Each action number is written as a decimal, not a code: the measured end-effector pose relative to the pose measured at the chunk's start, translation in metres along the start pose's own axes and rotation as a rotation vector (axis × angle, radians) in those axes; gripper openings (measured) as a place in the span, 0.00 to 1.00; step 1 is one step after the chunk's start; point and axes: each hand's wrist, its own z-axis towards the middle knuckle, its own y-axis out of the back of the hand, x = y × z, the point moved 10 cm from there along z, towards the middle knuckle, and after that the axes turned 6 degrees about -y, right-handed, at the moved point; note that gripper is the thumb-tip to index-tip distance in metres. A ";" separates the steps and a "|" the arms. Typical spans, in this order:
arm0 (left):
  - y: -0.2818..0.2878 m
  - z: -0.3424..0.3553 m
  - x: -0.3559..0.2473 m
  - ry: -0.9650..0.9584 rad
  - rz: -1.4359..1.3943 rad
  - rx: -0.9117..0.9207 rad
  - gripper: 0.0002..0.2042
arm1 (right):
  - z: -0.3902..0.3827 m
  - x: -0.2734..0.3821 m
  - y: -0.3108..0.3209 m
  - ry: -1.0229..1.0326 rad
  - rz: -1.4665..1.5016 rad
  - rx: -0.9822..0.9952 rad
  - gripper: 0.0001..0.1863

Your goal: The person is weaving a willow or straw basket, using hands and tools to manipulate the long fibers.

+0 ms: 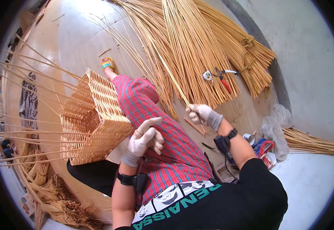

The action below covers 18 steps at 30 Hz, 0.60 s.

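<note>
A pale glove covers my right hand [203,114], whose fingers are closed on the end of a long wicker rod [169,71] that slants away to the far left, over the bundles. My left hand [146,138], also gloved, is raised above my thigh with the index finger stretched out and the others bent; nothing shows in it. Just left of it, a woven wicker basket [115,132] lies tilted against my leg, its hollow side facing left. Long unwoven stakes [40,132] stick out from the basket toward the left. My left hand is apart from the basket wall.
Large bundles of wicker rods [197,50] cover the floor ahead. On them lie pruning shears [223,79] and a tape measure [207,75]. A clear plastic bag [277,128] and another rod bundle [316,141] are at right. Frayed fibre bundles [65,199] lie lower left.
</note>
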 end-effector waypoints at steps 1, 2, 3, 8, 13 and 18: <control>-0.004 -0.001 -0.002 0.007 0.032 -0.014 0.26 | -0.022 -0.005 -0.022 -0.003 0.029 0.116 0.15; -0.012 0.000 -0.002 0.017 0.068 -0.001 0.26 | -0.045 -0.016 -0.034 -0.057 0.057 0.101 0.15; -0.018 0.003 -0.015 -0.098 0.286 -0.018 0.29 | -0.072 -0.024 -0.061 -0.053 -0.036 0.231 0.16; -0.100 0.003 -0.069 -0.806 1.712 0.168 0.25 | -0.163 -0.084 -0.188 -0.252 -0.241 0.847 0.22; -0.069 -0.052 -0.127 -0.821 0.814 -0.084 0.15 | -0.121 -0.032 -0.214 0.061 -0.539 0.695 0.28; 0.008 -0.186 -0.127 -0.941 -0.001 -0.432 0.18 | -0.098 0.077 -0.233 0.490 0.284 0.465 0.22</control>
